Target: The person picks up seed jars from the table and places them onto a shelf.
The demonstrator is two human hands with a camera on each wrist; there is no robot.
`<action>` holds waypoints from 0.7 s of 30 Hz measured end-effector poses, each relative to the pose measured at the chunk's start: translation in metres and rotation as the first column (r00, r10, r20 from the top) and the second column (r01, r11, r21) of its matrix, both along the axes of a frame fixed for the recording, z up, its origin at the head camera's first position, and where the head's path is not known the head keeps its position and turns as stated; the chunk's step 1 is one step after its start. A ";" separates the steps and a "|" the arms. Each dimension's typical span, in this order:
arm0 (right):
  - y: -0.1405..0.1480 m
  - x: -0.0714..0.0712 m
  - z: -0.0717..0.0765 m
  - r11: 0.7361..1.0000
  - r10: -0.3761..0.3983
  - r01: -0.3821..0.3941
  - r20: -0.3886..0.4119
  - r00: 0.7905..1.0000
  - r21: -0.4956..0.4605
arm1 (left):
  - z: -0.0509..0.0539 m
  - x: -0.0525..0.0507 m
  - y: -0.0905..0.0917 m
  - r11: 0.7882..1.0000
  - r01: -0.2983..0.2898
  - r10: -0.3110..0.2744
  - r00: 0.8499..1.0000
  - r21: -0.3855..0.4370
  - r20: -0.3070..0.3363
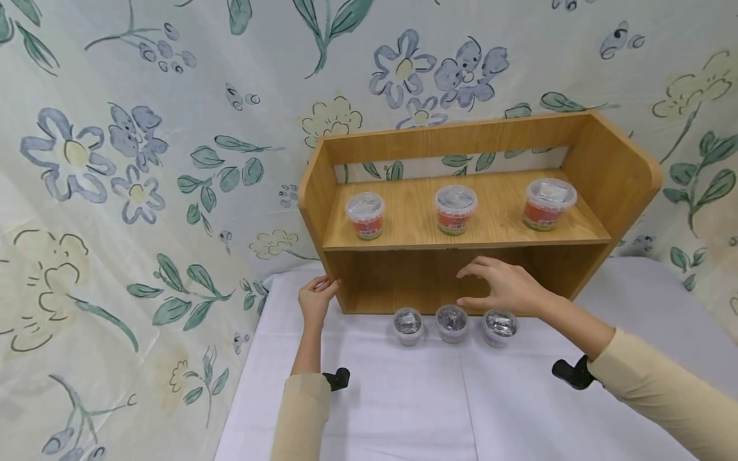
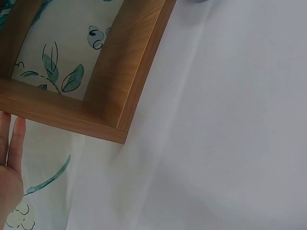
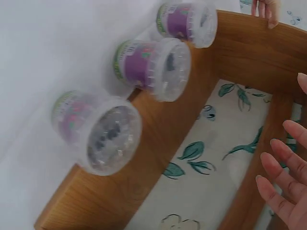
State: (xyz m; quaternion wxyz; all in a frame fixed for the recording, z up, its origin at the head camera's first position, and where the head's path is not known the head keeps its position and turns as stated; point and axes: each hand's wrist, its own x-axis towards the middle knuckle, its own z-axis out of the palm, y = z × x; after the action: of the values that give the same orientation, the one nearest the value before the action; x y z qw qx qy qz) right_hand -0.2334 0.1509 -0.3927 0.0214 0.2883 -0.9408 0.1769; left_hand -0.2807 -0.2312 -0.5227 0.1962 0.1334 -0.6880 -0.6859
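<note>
Right hand (image 1: 510,288): wide, thumb and fingers spread well apart and lightly bent, nothing in grip. It hovers in front of the lower compartment of the wooden shelf (image 1: 409,192); right wrist view shows it apart from the cups. Right forearm (image 1: 576,326) slants in from near right. Left hand (image 1: 316,299): fingers extended, tips at the outer face of the shelf's left side panel, holding nothing. Left forearm (image 1: 307,352) runs nearly straight, near to far. Three purple-label cups (image 1: 452,323) stand lids up in a left-to-right row on the white-covered bench (image 1: 403,410), at the shelf's near edge. Three red-label cups (image 1: 454,214) stand spaced left, middle and right on the upper board. Beige sleeves (image 1: 301,410); black device (image 1: 571,373) at each cuff. Floral fabric (image 1: 190,51) hangs behind the shelf.
</note>
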 end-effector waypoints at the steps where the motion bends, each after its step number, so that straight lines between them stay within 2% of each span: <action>1: 0.002 0.000 -0.004 1.000 -0.004 0.004 0.007 1.000 -0.003 | 0.000 0.000 0.000 1.000 0.001 -0.001 1.000 0.001 -0.001; 8: 0.016 -0.002 -0.036 1.000 -0.030 0.030 0.068 0.997 0.000 | 0.000 0.000 0.001 1.000 -0.015 0.015 1.000 0.009 -0.003; 14: 0.027 -0.003 -0.056 0.999 -0.033 0.035 0.143 0.989 -0.011 | 0.000 0.000 0.002 1.000 -0.015 0.015 1.000 0.005 -0.008; 21: 0.035 -0.006 -0.088 0.996 -0.093 0.091 0.165 0.982 0.022 | -0.002 -0.001 0.002 1.000 -0.018 0.018 1.000 0.017 -0.005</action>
State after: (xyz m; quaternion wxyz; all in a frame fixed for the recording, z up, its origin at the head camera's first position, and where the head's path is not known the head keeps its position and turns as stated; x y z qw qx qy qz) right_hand -0.2395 0.1864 -0.4803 -0.0510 0.2290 -0.9529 0.1922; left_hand -0.2814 -0.2296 -0.5249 0.2028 0.1396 -0.6804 -0.6903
